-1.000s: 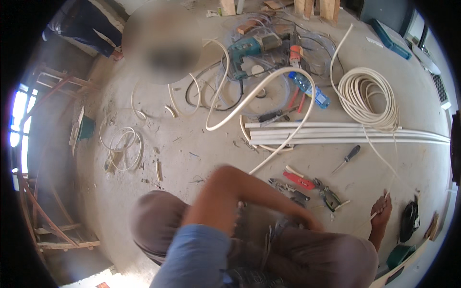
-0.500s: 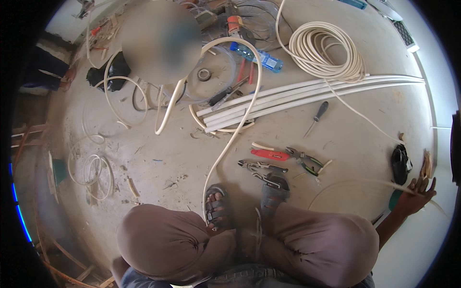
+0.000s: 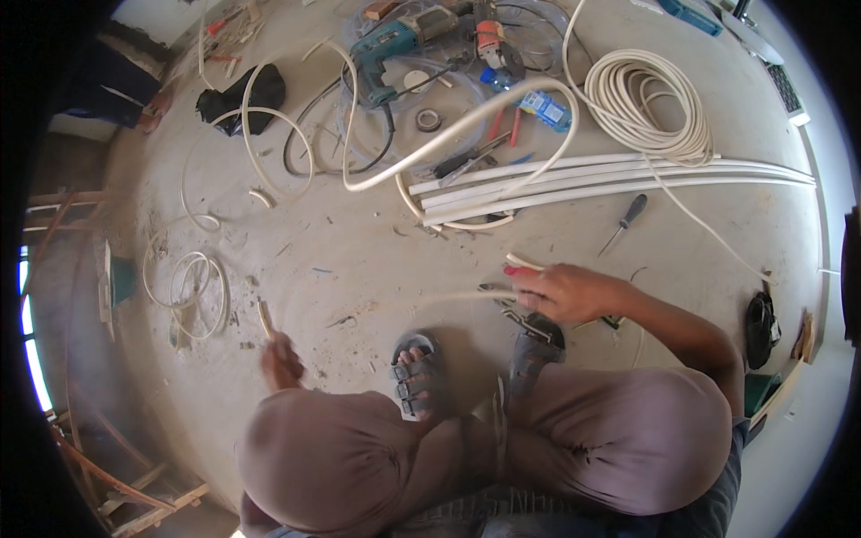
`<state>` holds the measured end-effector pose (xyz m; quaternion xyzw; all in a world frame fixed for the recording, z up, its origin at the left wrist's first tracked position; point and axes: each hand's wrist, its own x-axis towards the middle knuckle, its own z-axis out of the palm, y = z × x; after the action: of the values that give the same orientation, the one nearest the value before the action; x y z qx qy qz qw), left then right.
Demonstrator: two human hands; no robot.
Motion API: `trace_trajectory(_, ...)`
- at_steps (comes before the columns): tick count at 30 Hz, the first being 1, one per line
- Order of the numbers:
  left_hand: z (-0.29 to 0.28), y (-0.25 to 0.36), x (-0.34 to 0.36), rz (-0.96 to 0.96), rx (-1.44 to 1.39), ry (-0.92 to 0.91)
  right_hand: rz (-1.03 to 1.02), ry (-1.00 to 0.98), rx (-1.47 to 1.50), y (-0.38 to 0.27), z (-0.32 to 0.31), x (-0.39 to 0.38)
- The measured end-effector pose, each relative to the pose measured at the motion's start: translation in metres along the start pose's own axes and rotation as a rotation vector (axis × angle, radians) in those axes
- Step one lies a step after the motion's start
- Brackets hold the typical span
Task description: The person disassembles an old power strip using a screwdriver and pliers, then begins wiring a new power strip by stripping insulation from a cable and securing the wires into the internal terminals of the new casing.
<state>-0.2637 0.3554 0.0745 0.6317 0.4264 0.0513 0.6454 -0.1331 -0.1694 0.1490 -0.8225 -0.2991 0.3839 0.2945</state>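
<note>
In front of my right foot, my right hand (image 3: 567, 291) is down over a red tool (image 3: 520, 271), its fingers curled on it. Green-handled pliers (image 3: 612, 321) show partly from under that wrist. A motion-smeared length of cream tubing (image 3: 457, 296) runs left from the fingers; whether they grip it is unclear. My left hand (image 3: 283, 360) is low at the left, blurred, its fingers hard to read. Right by it is a short cream tubing offcut (image 3: 264, 318). Grey metal pliers (image 3: 516, 316) are by the right sandal (image 3: 536, 351).
A coil of cream tubing (image 3: 641, 103) and straight white pipes (image 3: 538, 184) lie beyond. Around them are a screwdriver (image 3: 625, 222), a teal drill (image 3: 390, 45), an orange-and-grey power tool (image 3: 491, 40) and a water bottle (image 3: 543, 109). Loose loops (image 3: 193, 291) spread at left.
My right hand has come from the far right by the wall to the red tool. My left hand has entered view. The tubing near my left foot has shifted away. The blur covering the drill is gone.
</note>
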Motion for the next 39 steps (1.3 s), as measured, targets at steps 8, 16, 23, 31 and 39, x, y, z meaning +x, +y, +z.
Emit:
trace_trajectory(8,0.039,0.180,0.064,0.209,-0.492,-0.151,0.098,0.300,-0.112,0.076,0.106,0.021)
trace_trajectory(16,0.127,0.119,0.023,0.165,-0.983,-0.279,-0.211,0.416,0.380,-0.022,0.092,0.080)
trace_trajectory(23,0.190,0.096,-0.039,0.231,-0.733,0.036,-0.120,0.402,0.400,-0.037,0.134,0.106)
trace_trajectory(31,0.190,-0.038,-0.022,0.175,-0.563,-0.357,0.039,0.495,0.045,-0.006,0.152,0.089)
trace_trajectory(39,0.220,-0.056,0.044,0.171,-0.557,-0.218,0.253,0.659,-0.335,0.077,0.126,0.015)
